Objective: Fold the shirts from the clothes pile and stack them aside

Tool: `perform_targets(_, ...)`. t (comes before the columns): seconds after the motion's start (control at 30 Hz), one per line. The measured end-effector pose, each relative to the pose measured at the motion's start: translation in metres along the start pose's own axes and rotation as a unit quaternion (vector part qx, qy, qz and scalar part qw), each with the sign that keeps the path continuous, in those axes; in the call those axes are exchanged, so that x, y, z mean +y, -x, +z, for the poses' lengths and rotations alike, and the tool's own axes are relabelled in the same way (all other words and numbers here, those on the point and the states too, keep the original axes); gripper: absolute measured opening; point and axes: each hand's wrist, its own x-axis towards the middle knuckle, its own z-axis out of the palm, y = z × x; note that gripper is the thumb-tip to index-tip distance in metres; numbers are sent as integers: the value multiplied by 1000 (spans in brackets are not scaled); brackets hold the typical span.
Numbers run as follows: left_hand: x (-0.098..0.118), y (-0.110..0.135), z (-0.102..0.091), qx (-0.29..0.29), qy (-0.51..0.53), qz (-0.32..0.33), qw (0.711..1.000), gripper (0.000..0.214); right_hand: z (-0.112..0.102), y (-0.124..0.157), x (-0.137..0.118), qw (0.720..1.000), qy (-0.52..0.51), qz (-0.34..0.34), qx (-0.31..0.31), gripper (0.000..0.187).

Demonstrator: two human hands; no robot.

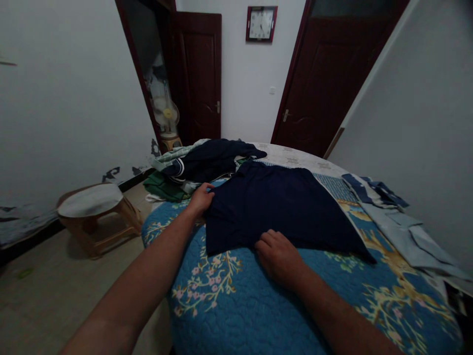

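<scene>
A dark navy garment (273,207) lies spread on a blue floral quilted cover. Its top side is slightly gathered, and I cannot tell for sure what kind of garment it is. At its left edge, my left hand (201,199) is closed on the cloth, thumb and fingers drawn together. My right hand (278,255) is at the near edge with curled fingers gripping the fabric; its fingertips are partly hidden. Just beyond the left hand sits a heap of clothes (210,160), navy with white-striped trim, green and pale checked.
The quilted cover (229,315) drapes over a rounded table or bed. Folded clothes, a light blue-grey piece (414,236) and a striped one (373,191), lie along the right side. A tan stool (96,207) stands on the floor at left. A fan (168,113) is in the doorway.
</scene>
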Motion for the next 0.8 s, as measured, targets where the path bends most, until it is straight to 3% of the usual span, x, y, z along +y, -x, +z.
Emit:
perform_targets(0.17, -10, 13, -3, 41, -41, 32, 998, 49, 0, -2, 0, 1000, -4, 2, -7, 16)
perform_targets(0.3, -16, 34, -8, -3, -55, 72, 996, 77, 1, -3, -1, 1000, -11, 6, -12, 13)
perform_targets(0.4, -18, 54, -10, -34, -20, 101, 994, 84, 2, -3, -2, 1000, -10, 5, -5, 11)
perform_targets(0.6, -18, 69, -11, -26, -20, 125, 992, 73, 1, -6, -5, 1000, -2, 8, -6, 12)
perform_targets(0.8, -30, 70, -24, -44, -7, 56, 997, 69, 2, -4, -6, 1000, -2, -24, -6, 18)
